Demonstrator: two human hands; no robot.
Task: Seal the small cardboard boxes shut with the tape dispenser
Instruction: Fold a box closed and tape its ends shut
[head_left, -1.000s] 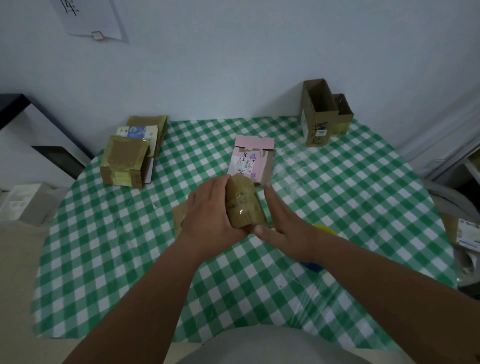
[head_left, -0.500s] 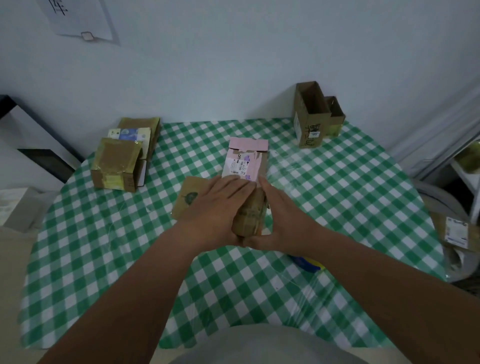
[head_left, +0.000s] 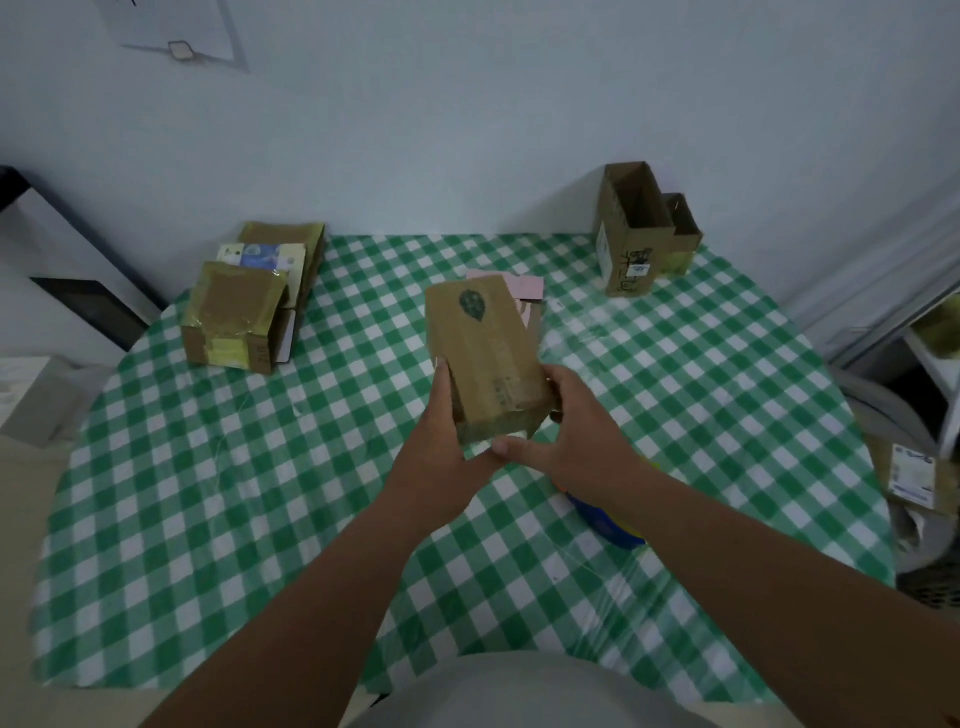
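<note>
Both hands, left hand (head_left: 441, 457); right hand (head_left: 576, 441), grip brown box (head_left: 483, 353).

Both forearms reach forward; left hand (head_left: 441, 457) and right hand (head_left: 576, 441) meet, fingers curled, gripping

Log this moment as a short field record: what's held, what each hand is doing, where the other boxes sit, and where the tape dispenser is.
held item: brown box with leaf mark, lifted off the table, tilted away from the person
left hand: grips the box's near left side
right hand: grips its near right side and bottom corner
taped boxes: stacked at far left of the checked table
open boxes: upright at far right, by the wall
pink box: behind the held box, mostly hidden
tape dispenser: blue object under the right forearm, partly hidden; likely the dispenser
</note>
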